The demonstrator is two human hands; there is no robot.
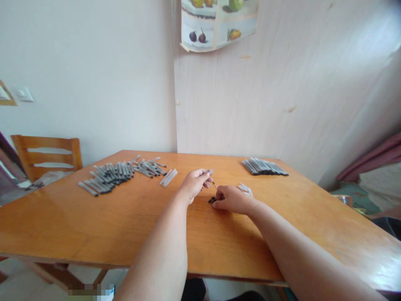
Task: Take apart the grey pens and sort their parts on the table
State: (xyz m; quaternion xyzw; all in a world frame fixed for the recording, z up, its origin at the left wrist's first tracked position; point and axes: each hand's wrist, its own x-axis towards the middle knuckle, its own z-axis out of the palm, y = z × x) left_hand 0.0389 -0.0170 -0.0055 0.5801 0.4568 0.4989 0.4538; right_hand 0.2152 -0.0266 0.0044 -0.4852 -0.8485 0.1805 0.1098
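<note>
My left hand [196, 183] is closed around a grey pen barrel [209, 172] held just above the wooden table [94, 225]. A thin refill tip sticks out of the barrel toward my right hand [231, 199]. That hand rests on the table with its fingers pinched on the tip end of the refill. A few small black caps [212, 200] lie on the table right beside my right fingers. Several pale pen parts [245, 189] lie just behind my right hand.
A loose heap of grey pens [117, 173] covers the table's left rear, with two pale barrels [168, 177] beside it. A neat bundle of grey pens [263, 167] lies at the right rear. A wooden chair [46, 154] stands left; the wall runs behind.
</note>
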